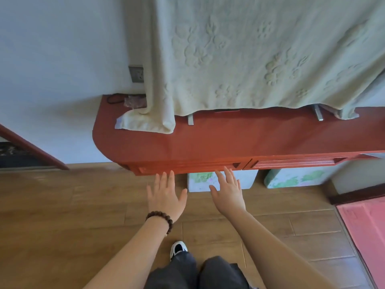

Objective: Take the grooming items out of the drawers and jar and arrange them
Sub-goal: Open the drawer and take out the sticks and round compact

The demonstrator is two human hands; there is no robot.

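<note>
- Dark trousers (pixel 200 272) and one black-and-white shoe (pixel 178 248), lowest in view: person stands on wood floor (pixel 62 226) facing the furniture
- Embossed pale green cloth (pixel 250 59): hangs over something on metal feet, probably as a dust cover
- Red worktop (pixel 208 140): long axis left to right, rounded left end, surface mostly bare
- Left drawer (pixel 187 168): shut, front facing the person, long axis along the worktop edge; grooming items and jar not visible, presumably inside
- Right drawer (pixel 295 162): shut
- Left hand (pixel 165 195), beaded bracelet (pixel 161 220): flat, fingers spread, empty, fingertips at the drawer front, likely reaching to pull it
- Right hand (pixel 228 193): likewise spread, empty
</note>
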